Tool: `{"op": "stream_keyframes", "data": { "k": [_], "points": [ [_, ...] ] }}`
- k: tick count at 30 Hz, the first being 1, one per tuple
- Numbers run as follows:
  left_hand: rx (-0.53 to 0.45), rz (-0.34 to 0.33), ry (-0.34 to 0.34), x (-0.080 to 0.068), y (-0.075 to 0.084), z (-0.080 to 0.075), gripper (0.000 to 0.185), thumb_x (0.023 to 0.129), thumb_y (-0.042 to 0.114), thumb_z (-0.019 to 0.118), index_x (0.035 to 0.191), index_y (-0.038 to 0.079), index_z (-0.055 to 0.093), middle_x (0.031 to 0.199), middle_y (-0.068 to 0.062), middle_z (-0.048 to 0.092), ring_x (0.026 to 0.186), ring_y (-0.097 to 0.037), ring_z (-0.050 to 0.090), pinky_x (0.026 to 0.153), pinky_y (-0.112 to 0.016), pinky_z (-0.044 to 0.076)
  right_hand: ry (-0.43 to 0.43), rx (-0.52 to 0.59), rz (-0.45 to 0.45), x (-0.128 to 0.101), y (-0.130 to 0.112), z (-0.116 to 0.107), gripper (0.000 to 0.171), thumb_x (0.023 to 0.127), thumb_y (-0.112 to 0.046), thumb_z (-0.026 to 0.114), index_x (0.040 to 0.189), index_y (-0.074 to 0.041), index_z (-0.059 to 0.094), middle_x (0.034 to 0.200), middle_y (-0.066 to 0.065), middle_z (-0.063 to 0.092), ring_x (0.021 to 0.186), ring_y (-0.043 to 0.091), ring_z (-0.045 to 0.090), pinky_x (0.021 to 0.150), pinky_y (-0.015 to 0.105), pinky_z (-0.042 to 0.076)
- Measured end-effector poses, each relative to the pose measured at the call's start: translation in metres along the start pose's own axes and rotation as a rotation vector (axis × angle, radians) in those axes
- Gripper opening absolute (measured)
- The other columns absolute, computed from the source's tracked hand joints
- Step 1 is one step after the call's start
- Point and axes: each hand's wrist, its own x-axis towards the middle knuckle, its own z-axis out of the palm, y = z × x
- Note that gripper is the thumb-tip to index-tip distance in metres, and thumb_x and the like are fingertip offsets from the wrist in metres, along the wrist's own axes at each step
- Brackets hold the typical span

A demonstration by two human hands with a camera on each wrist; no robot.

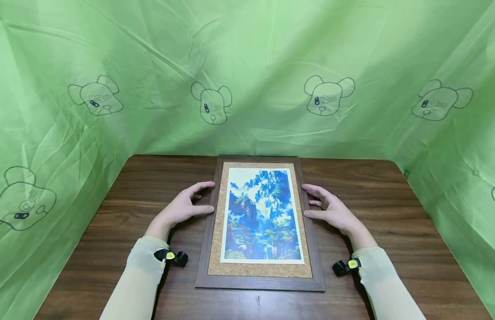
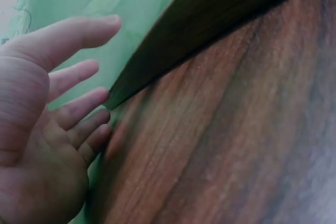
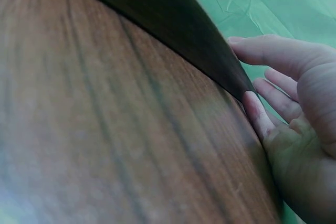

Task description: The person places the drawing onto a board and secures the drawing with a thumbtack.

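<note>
A dark wood picture frame (image 1: 260, 283) lies on the table, a cork board (image 1: 267, 269) inside it. On the cork sits a blue landscape print (image 1: 263, 218) with a white border. My left hand (image 1: 182, 208) is at the frame's left side, thumb and index fingertips right at the edge. Opposite it, my right hand (image 1: 331, 209) has its fingertips at the right edge. Both hands have relaxed, spread fingers. In the left wrist view the frame's side (image 2: 173, 35) rises beside the left fingers; the right wrist view shows its other side (image 3: 178, 30) against the right fingertips.
The brown wood-grain table (image 1: 375, 191) extends on both sides of the frame. Green cloth (image 1: 267, 58) printed with bear-head outlines hangs behind and at both sides. The frame's far end reaches the table's back edge. Small black cameras (image 1: 180, 259) are strapped to both wrists.
</note>
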Motion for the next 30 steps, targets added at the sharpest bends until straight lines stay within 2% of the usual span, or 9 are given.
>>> {"op": "stream_keyframes", "data": {
  "k": [5, 11, 14, 20, 26, 30],
  "points": [
    [-0.001, 0.011, -0.014, -0.001, -0.001, 0.002, 0.086, 0.089, 0.025, 0.095, 0.163, 0.018, 0.052, 0.169, -0.01, 0.046, 0.158, -0.038, 0.038, 0.125, -0.067, 0.03, -0.002, 0.0, 0.018, 0.0, -0.002, 0.0, 0.084, 0.096, -0.008, 0.086, 0.168, -0.012, 0.042, 0.174, 0.011, 0.038, 0.156, 0.04, 0.039, 0.11, 0.017, 0.046],
    [0.136, 0.022, -0.047, 0.0, -0.001, 0.003, 0.088, 0.091, 0.034, 0.093, 0.165, 0.019, 0.049, 0.174, -0.01, 0.039, 0.162, -0.037, 0.03, 0.128, -0.065, 0.026, 0.004, -0.008, 0.032, -0.001, -0.003, 0.0, 0.084, 0.096, -0.008, 0.086, 0.168, -0.013, 0.042, 0.174, 0.011, 0.038, 0.155, 0.04, 0.041, 0.109, 0.017, 0.046],
    [0.164, 0.028, -0.06, 0.0, 0.0, 0.002, 0.087, 0.092, 0.035, 0.092, 0.166, 0.019, 0.049, 0.175, -0.01, 0.038, 0.162, -0.038, 0.03, 0.127, -0.066, 0.027, 0.004, -0.008, 0.034, -0.001, -0.002, 0.0, 0.084, 0.097, -0.009, 0.086, 0.168, -0.014, 0.042, 0.174, 0.011, 0.038, 0.155, 0.04, 0.041, 0.109, 0.017, 0.046],
    [0.173, 0.048, -0.07, 0.001, -0.002, 0.002, 0.083, 0.093, 0.033, 0.091, 0.164, 0.018, 0.051, 0.175, -0.009, 0.037, 0.162, -0.038, 0.03, 0.127, -0.066, 0.027, -0.002, -0.012, 0.039, -0.001, -0.003, -0.001, 0.084, 0.097, -0.009, 0.085, 0.168, -0.014, 0.043, 0.174, 0.01, 0.038, 0.153, 0.041, 0.042, 0.109, 0.016, 0.046],
    [0.175, 0.043, -0.067, 0.001, -0.004, 0.002, 0.083, 0.093, 0.034, 0.091, 0.164, 0.019, 0.051, 0.175, -0.009, 0.037, 0.162, -0.039, 0.029, 0.127, -0.068, 0.027, -0.052, 0.011, -0.006, -0.001, -0.006, -0.002, 0.08, 0.098, -0.002, 0.081, 0.167, -0.006, 0.042, 0.174, 0.014, 0.037, 0.16, 0.038, 0.032, 0.113, 0.019, 0.045],
    [0.172, 0.04, -0.067, 0.001, -0.004, 0.002, 0.083, 0.093, 0.035, 0.091, 0.164, 0.019, 0.051, 0.175, -0.009, 0.037, 0.162, -0.038, 0.029, 0.127, -0.068, 0.027, -0.057, 0.015, 0.02, -0.002, -0.011, -0.005, 0.078, 0.1, -0.008, 0.081, 0.168, -0.007, 0.042, 0.173, 0.015, 0.039, 0.159, 0.039, 0.033, 0.111, 0.02, 0.047]
  ]
}}
